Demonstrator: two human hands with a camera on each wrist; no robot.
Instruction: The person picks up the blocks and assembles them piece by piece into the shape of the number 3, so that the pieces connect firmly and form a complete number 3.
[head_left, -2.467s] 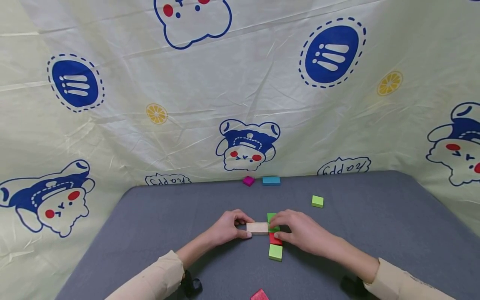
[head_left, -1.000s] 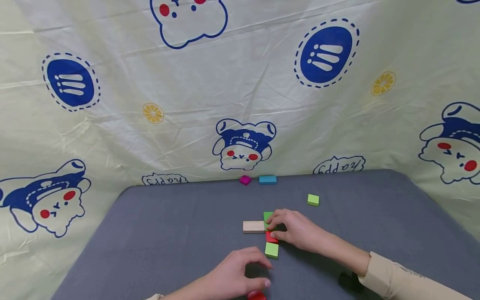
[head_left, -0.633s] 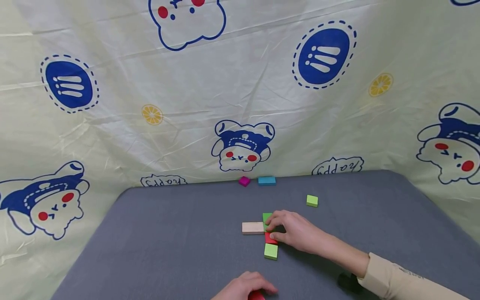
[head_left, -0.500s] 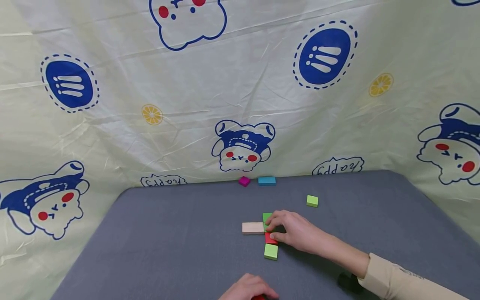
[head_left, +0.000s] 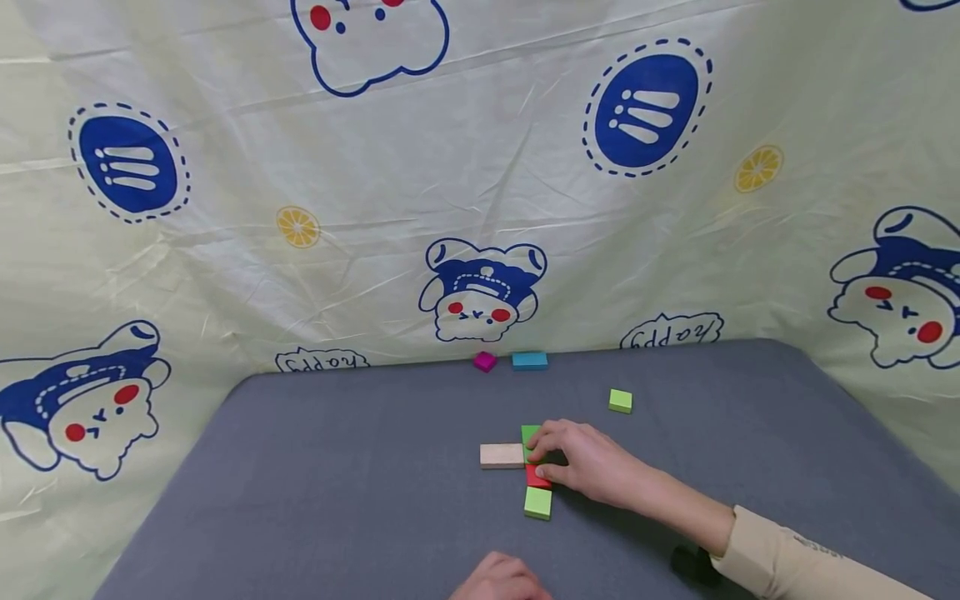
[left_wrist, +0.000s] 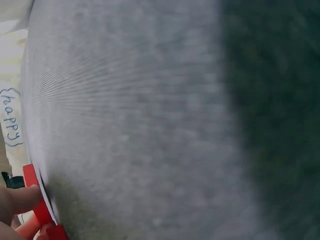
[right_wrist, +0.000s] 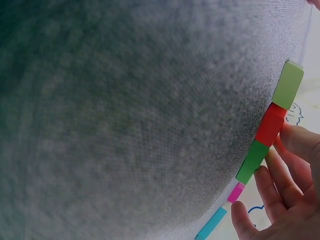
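Note:
My left hand (head_left: 501, 579) is cut off by the bottom edge of the head view. In the left wrist view its thumb and fingers pinch a red block (left_wrist: 31, 176) just above the grey cloth; the block's full shape is hidden. My right hand (head_left: 600, 462) rests on a row of blocks, touching a green block (right_wrist: 252, 161) and a red block (right_wrist: 270, 125) with relaxed fingers and thumb. A light green block (head_left: 537, 503) continues the row at the near end. A plain wooden block (head_left: 501, 456) lies crosswise against the green block's left side.
A loose light green block (head_left: 620, 401) lies behind and to the right of the row. At the table's far edge are a magenta block (head_left: 485, 362) and a blue block (head_left: 529, 361). A printed curtain (head_left: 375, 275) hangs behind the grey table (head_left: 337, 500).
My left hand has let go of the wooden block, moved toward the near edge and taken hold of the red block there. The right hand has stayed at the row.

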